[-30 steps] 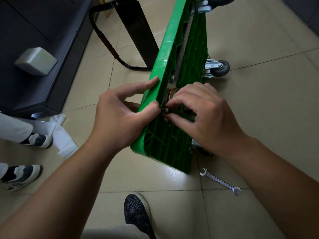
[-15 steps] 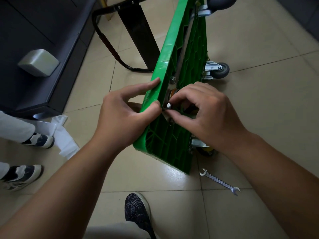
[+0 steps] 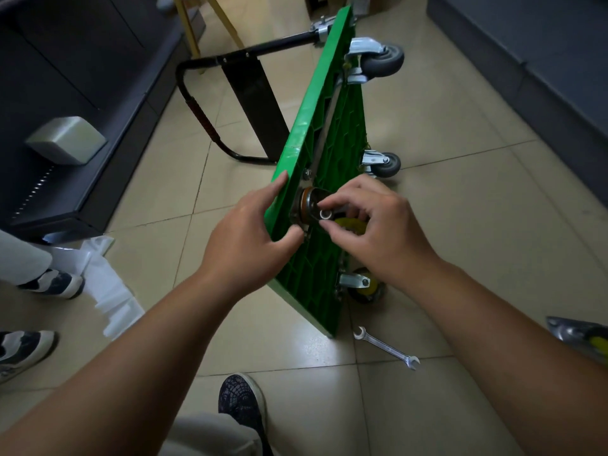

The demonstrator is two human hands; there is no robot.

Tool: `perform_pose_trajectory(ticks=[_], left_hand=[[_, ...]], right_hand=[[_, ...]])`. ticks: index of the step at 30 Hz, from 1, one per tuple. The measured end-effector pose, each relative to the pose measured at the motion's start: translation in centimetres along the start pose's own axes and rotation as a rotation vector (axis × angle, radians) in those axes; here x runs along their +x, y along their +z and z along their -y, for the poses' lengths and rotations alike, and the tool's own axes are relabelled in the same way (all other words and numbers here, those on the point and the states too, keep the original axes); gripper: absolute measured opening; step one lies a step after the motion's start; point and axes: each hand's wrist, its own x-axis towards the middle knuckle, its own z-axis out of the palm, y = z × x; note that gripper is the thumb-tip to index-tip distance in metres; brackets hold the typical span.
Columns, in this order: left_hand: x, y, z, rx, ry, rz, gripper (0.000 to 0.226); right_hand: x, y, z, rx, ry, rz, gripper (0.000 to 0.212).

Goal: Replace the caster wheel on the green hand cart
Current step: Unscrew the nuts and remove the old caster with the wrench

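Observation:
The green hand cart (image 3: 324, 133) stands on its side edge on the tiled floor, underside facing right. My left hand (image 3: 245, 238) grips the deck's near edge, thumb curled round onto the underside. My right hand (image 3: 378, 225) pinches a small silver nut or washer (image 3: 325, 214) at a caster with a yellow wheel (image 3: 351, 224) and an orange-ringed swivel plate (image 3: 304, 205) on the underside. A second yellow-wheeled caster (image 3: 363, 287) sits lower down. Two grey casters (image 3: 383, 162) (image 3: 381, 59) are mounted farther along.
A silver open-ended wrench (image 3: 386, 347) lies on the floor by the cart's near corner. The cart's black folded handle (image 3: 210, 126) lies to the left. A dark cabinet (image 3: 65, 93), white paper (image 3: 108, 291), another person's shoes (image 3: 54, 284) and my own shoe (image 3: 241, 403) are around.
My view has pulled back and tilted up. My right hand has drawn slightly away from the plate, now showing the small silver part between its fingertips and the yellow wheel behind.

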Motion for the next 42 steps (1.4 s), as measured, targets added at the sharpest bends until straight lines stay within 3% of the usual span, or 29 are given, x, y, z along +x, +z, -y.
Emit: perform_pose_trajectory(ticks=[4, 11, 19, 24, 28, 31, 36, 40, 42], left_hand=[[-0.8, 1.1, 0.4, 0.028, 0.012, -0.014, 0.086], [-0.4, 2.3, 0.5, 0.04, 0.01, -0.186, 0.072], [-0.4, 2.5, 0.7, 0.029, 0.035, -0.225, 0.069], [-0.3, 2.7, 1.1, 0.033, 0.057, -0.226, 0.068], [-0.5, 2.9, 1.3, 0.005, 0.059, -0.231, 0.068], [-0.5, 2.9, 1.3, -0.008, 0.071, -0.239, 0.067], [-0.6, 3.0, 1.5, -0.038, 0.082, -0.226, 0.066], [-0.5, 3.0, 1.6, -0.025, 0.093, -0.23, 0.065], [-0.5, 3.1, 1.6, -0.027, 0.092, -0.231, 0.065]], right_hand=[[-2.6, -0.4, -0.8, 0.022, 0.038, -0.032, 0.023], [-11.0, 3.1, -5.8, -0.056, 0.066, -0.114, 0.018], [-18.7, 7.2, -16.6, -0.139, 0.752, -0.066, 0.028], [-20.9, 7.5, -20.6, -0.146, 0.966, 0.133, 0.016], [-21.7, 6.9, -22.0, -0.307, 0.873, 0.337, 0.016], [-21.9, 6.9, -22.9, -0.325, 0.925, 0.392, 0.017], [-22.9, 7.9, -24.8, -0.413, 0.95, 0.363, 0.02], [-22.0, 8.6, -24.7, -0.494, 0.999, 0.325, 0.009], [-22.0, 8.8, -24.0, -0.577, 0.868, 0.358, 0.009]])
